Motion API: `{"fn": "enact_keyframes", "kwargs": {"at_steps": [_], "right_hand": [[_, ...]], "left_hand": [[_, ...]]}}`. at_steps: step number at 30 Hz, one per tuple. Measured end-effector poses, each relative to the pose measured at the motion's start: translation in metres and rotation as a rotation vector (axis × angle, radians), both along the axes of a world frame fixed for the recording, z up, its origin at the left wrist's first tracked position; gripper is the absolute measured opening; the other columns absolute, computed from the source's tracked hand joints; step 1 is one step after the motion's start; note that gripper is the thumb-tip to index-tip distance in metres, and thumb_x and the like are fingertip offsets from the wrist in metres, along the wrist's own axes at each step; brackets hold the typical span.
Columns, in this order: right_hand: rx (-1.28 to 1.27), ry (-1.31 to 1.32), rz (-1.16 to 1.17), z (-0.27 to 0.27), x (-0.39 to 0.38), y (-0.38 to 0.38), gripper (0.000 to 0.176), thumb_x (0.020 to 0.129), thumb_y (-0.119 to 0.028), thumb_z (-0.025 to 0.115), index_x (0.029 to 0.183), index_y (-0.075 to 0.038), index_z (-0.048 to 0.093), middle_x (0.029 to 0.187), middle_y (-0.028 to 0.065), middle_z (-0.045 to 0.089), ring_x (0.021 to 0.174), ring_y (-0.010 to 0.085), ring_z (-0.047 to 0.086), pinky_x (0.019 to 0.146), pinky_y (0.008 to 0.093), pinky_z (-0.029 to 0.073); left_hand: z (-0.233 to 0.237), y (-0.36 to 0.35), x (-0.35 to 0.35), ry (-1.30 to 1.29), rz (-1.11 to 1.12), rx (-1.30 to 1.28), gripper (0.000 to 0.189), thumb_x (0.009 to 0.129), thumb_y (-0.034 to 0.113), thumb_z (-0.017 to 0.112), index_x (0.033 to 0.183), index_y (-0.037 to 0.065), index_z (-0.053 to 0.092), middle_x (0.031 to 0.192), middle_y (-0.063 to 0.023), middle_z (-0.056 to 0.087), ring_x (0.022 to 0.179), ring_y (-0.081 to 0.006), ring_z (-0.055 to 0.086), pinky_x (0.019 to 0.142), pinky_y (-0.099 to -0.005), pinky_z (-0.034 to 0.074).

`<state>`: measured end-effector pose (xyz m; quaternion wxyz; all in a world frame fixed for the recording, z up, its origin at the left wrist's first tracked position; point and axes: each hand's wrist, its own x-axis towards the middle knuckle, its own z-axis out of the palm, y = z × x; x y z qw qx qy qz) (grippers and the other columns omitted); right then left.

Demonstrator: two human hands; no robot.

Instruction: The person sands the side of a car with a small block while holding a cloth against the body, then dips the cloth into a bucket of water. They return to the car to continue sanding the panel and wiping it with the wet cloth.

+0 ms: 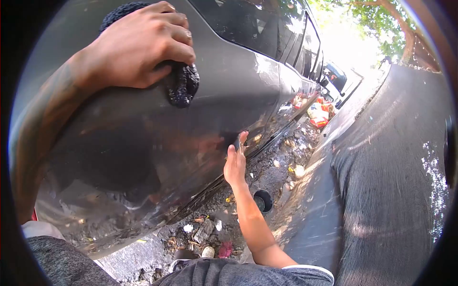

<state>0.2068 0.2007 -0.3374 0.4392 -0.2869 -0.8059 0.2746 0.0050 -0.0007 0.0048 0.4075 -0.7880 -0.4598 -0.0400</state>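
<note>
Two hands are on the side of a grey car, which fills the left and centre of the frame and runs away toward the upper right. Its lower edge slants from the bottom left up past the centre. Below that edge is a narrow strip of littered ground. The strip is hemmed in on the right by a wall covered in black netting that curves up the right side. A dark round cup sits in the strip just right of the person's forearm, and red and white packets lie farther along, near a second vehicle at the upper right. Bare panel lies open between the two hands and toward the dark windows at the top.

The left hand, in the upper left, has its fingers curled tight over a dark cloth and presses it against the panel. The cloth bulges out below and to the right of the knuckles, and a bit shows above the hand. The right hand, near the centre, is flat and holds nothing, its fingers straight against the lower body, well apart from the cloth.
</note>
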Motion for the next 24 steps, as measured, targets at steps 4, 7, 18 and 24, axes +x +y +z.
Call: {"fn": "enact_keyframes", "kwargs": {"at_steps": [4,7,18,24], "right_hand": [[-0.404,0.061,-0.036,0.041,0.009,0.084,0.07,0.11,-0.044,0.026,0.157,0.008,0.019,0.165,0.0282,0.016,0.155,0.0353,0.013,0.126,0.0388,0.012],[-0.099,0.011,-0.127,-0.001,-0.003,0.088,0.062,0.11,-0.033,0.023,0.157,0.008,0.02,0.165,0.029,0.015,0.156,0.0367,0.013,0.126,0.0425,0.011],[0.011,-0.2,-0.119,-0.025,0.01,0.073,0.063,0.108,-0.029,0.024,0.157,0.009,0.015,0.167,0.0276,0.009,0.154,0.0471,0.004,0.126,0.051,0.004],[0.059,-0.202,-0.222,-0.018,0.008,0.119,0.055,0.107,-0.019,0.024,0.15,0.015,0.027,0.161,0.0356,0.02,0.149,0.0534,0.016,0.124,0.0547,0.015]], "left_hand": [[0.0,0.0,0.004,0.012,-0.004,-0.006,0.039,0.056,0.001,0.078,0.094,0.006,0.072,0.104,-0.0055,0.071,0.112,-0.0268,0.063,0.107,-0.0457,0.044],[0.002,0.0,-0.003,0.007,-0.008,0.008,0.04,0.055,0.0,0.077,0.094,0.006,0.072,0.103,-0.0051,0.07,0.112,-0.027,0.063,0.107,-0.0461,0.044],[-0.006,0.003,-0.01,-0.016,-0.017,0.02,0.04,0.054,0.0,0.078,0.093,0.006,0.073,0.102,-0.006,0.072,0.113,-0.0269,0.063,0.108,-0.0465,0.044],[-0.002,0.005,-0.011,0.009,0.002,0.015,0.04,0.055,-0.002,0.074,0.094,0.006,0.071,0.103,-0.0072,0.07,0.111,-0.0283,0.063,0.106,-0.0467,0.044]]}}
